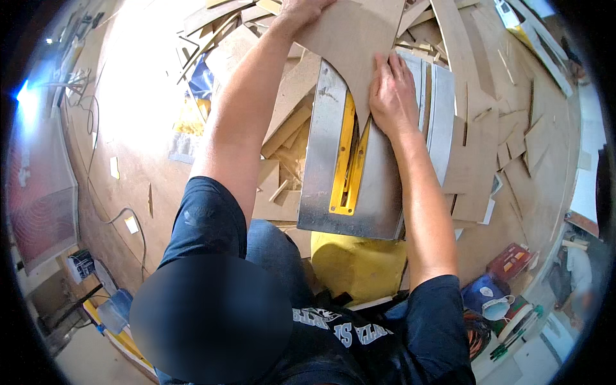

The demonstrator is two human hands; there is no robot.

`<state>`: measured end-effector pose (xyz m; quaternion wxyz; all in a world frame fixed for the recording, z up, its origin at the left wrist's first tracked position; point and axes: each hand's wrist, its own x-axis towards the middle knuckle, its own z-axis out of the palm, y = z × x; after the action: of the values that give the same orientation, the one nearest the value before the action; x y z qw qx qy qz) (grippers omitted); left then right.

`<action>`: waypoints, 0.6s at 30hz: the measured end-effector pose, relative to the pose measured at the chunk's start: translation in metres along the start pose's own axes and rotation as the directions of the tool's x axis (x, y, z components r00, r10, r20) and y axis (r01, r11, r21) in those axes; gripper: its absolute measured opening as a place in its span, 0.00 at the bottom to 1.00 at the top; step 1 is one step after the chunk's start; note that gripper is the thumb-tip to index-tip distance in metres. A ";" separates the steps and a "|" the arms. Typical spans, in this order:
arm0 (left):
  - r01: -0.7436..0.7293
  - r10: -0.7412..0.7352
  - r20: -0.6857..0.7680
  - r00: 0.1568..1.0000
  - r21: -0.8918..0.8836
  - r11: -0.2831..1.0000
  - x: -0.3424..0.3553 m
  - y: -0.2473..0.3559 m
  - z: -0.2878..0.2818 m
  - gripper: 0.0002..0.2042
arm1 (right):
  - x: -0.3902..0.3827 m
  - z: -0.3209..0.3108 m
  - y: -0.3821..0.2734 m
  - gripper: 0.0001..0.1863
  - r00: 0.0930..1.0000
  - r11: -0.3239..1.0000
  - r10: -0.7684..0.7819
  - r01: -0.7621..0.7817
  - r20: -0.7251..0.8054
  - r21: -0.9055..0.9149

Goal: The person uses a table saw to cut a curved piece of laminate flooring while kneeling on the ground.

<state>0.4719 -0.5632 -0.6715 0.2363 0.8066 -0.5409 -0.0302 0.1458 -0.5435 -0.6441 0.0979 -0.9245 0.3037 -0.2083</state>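
A thin brown wooden board point(353, 35) with a curved left edge lies over the far part of a table saw's metal top point(385, 186). Its narrow end tapers down beside the yellow insert point(346, 167), whose slot runs along the top. My left hand point(307, 9) grips the board's far left edge, partly cut off by the frame. At the board's right edge, my right hand point(393, 93) rests with fingers stretched forward, touching it. The saw blade cannot be made out clearly.
Wooden offcuts point(292, 138) pile up left of the saw, and long strips point(465, 51) lie to its right. A yellow rounded part point(356, 263) sits below the saw top. A cable point(138, 224) trails at left; a red box point(510, 260) and blue bucket point(484, 295) stand at lower right.
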 end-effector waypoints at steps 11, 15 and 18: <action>0.273 -0.278 0.048 0.959 -0.406 0.872 -0.032 0.054 -0.040 0.22 | -0.006 0.001 0.002 0.25 1.000 1.000 0.012 -0.012 -0.022 -0.015; 0.349 -0.377 0.050 0.925 -0.504 0.790 -0.036 0.063 -0.039 0.23 | -0.010 0.003 0.003 0.25 0.999 0.999 0.003 -0.005 -0.045 -0.042; 0.349 -0.378 0.096 0.921 -0.635 0.689 -0.040 0.063 -0.037 0.23 | -0.011 0.004 0.003 0.25 0.999 0.998 0.000 -0.003 -0.054 -0.058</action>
<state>0.4121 -0.5344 -0.6211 0.4978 0.7682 -0.3219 -0.2417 0.1385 -0.5390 -0.6519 0.0627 -0.9209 0.3127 -0.2242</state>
